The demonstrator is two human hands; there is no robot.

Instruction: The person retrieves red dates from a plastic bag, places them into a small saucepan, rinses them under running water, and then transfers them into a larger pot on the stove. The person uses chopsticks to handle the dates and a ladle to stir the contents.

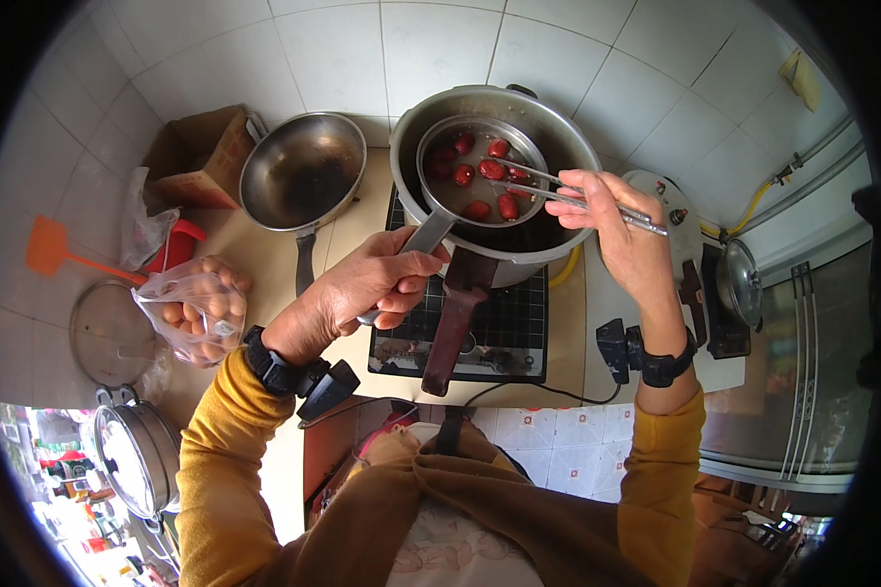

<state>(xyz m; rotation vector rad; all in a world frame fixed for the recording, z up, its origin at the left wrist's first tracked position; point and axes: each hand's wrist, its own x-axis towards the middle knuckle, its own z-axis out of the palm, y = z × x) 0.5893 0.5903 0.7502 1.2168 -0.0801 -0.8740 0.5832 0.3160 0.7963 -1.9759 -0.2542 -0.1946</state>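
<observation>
My left hand [385, 282] grips the grey handle [429, 238] of a small metal pan [424, 187]. That pan is over the mouth of a large pressure cooker pot [404, 139]; whether it rests on anything inside is hidden. Several red dates [508, 207] lie in cloudy liquid in the pan. Metal chopsticks [609, 205] are held in my right hand [620, 235], their tips in the small pan around a red date [492, 169]. I cannot tell whether they pinch it. The cooker's dark red handle [455, 323] points towards me.
Beneath the cooker is a black induction cooktop [506, 345]. To the left are a frying pan [301, 172], a cardboard box [202, 158], a plastic bag of eggs [202, 312] and an orange fly swatter [48, 246]. A pressure cooker lid [650, 209] and a glass-lidded pot [738, 275] stand right.
</observation>
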